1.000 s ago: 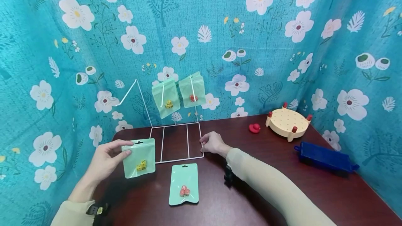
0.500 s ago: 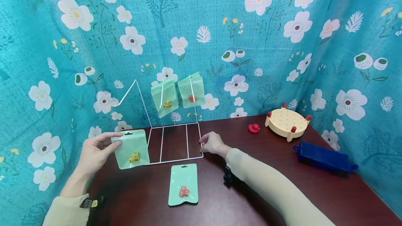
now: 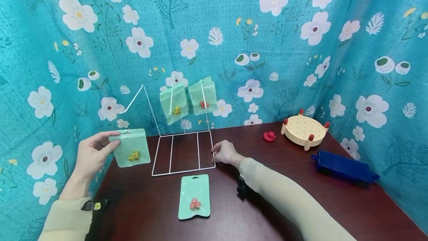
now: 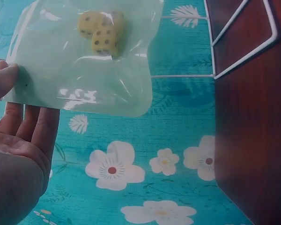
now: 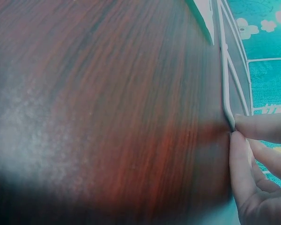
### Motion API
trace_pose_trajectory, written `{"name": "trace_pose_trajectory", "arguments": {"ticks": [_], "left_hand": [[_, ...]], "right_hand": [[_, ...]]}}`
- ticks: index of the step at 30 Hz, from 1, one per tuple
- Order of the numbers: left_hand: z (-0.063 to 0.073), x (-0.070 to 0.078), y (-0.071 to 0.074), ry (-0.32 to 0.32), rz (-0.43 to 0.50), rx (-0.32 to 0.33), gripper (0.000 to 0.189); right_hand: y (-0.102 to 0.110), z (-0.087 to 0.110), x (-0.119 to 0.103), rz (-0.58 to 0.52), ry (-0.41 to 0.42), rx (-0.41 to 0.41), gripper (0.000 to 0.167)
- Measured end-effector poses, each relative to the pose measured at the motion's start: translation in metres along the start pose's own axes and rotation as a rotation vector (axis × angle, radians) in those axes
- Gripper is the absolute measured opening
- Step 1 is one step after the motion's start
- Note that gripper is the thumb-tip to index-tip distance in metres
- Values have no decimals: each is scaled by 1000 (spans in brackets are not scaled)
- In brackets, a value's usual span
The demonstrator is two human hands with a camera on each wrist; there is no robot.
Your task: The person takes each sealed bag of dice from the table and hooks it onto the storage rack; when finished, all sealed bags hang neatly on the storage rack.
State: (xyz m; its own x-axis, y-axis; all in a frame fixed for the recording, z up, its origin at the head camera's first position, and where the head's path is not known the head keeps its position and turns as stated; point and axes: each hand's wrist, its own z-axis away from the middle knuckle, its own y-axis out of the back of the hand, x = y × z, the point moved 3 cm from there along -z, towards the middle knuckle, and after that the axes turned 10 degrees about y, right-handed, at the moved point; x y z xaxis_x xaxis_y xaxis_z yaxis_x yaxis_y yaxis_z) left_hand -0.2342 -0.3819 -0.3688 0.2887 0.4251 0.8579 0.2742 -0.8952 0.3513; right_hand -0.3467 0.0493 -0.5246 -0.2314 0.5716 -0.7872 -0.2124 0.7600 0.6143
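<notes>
My left hand (image 3: pixel 94 155) pinches a green clear-front pouch (image 3: pixel 130 146) by its left top corner, and yellow dice (image 4: pixel 105 40) show inside it. The pouch is up in the air, to the left of and below the free hook of a white wire rack (image 3: pixel 177 173). At the rack's right front corner, my right hand (image 3: pixel 226 152) pinches the base wire between thumb and forefinger, as the right wrist view shows. Two similar pouches hang on the rack's other hooks: one with yellow dice (image 3: pixel 176 110), one with red dice (image 3: pixel 204 104).
Another green pouch (image 3: pixel 194 185) with red dice lies flat on the dark wood table (image 3: pixel 247 211) before the rack. Farther right are a red rubber duck (image 3: pixel 269 136), a round cream stand (image 3: pixel 304 129) with red-tipped legs and a blue tray (image 3: pixel 344 166). A floral curtain (image 3: pixel 234 47) backs the table.
My left hand has carried its pouch up and to the left, away from the rack's base. The right hand keeps its place on the rack's corner.
</notes>
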Motion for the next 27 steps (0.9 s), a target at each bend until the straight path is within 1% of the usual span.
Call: {"name": "trace_pose_trajectory", "arguments": {"ticks": [2,4,9,12,15,19,21,22,27], "left_hand": [[-4,3,1,-12,50,-8,31],[-8,7,2,-18,128,-19,31],[-18,21,3,-28,266,-9,29],[-23,29,5,-30,297,15,27],[-27,35,6,-31,308,33,26],[-31,36,7,-28,309,37,26],[-34,35,6,-27,315,33,26],[-35,34,6,-24,321,30,26],[-40,32,5,-15,337,24,27]], "right_hand": [[0,1,-1,9,0,2,32],[1,0,-2,15,1,3,32],[0,-1,-1,13,0,2,33],[0,-3,2,11,6,-4,33],[-2,-10,11,23,10,-11,33],[-9,-25,30,45,7,-22,33],[-10,-25,31,36,3,-20,33],[-11,-25,33,39,16,-15,33],[-4,-8,9,20,10,6,31]]}}
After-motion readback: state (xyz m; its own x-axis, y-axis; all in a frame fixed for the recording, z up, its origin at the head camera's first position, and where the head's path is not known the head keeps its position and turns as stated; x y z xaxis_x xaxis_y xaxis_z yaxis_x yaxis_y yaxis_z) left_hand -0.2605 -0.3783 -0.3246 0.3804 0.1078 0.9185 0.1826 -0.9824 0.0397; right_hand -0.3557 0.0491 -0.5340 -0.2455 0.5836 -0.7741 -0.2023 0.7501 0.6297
